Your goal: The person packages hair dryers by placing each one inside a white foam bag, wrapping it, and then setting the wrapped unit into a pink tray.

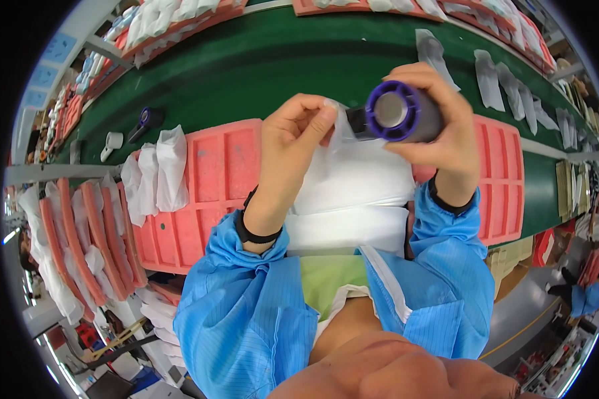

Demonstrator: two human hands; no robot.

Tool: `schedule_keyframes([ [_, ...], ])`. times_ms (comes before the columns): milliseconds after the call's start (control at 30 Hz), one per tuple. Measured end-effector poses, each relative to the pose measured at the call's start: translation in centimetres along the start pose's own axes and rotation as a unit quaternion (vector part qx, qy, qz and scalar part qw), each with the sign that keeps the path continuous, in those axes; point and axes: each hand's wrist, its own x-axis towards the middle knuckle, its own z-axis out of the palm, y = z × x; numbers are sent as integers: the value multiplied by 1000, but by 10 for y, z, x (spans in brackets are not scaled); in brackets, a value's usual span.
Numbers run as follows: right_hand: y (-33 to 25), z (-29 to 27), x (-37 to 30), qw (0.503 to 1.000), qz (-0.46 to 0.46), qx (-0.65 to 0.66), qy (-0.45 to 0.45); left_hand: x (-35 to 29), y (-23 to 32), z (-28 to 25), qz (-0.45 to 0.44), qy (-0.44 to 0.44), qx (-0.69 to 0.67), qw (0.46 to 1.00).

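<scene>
You hold a dark tool with a purple ring (412, 112) up by a thin, see-through bag (342, 135).
Your right hand (454, 120) is wrapped around the tool, above the white packs (353, 189). Your left hand (291, 138) pinches the bag by its edge. The tool's black handle is at the bag; I can't tell if it is inside. Blue sheets (58, 48) at upper left have marks too small to read.

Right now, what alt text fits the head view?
The person's right hand holds a dark, purple-rimmed cylindrical device beside a translucent white wrapper pinched by the left hand. Below, pink gridded tray surfaces flank white wrapping; a green tabletop stretches beyond.
</scene>
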Motion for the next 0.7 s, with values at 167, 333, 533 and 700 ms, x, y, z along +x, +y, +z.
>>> schedule_keyframes([
  [167,-11,27,5,994,-58,-91,29,13,9,-17,-25,61,-201,977],
  [333,-16,25,2,979,-74,-149,120,19,-1,-27,31,84,-141,986],
  [533,-22,36,-1,984,-85,-142,72,14,5,-29,152,119,184,964],
  [700,-6,69,-1,982,-123,-137,44,-9,14,-16,263,118,165,943],
])
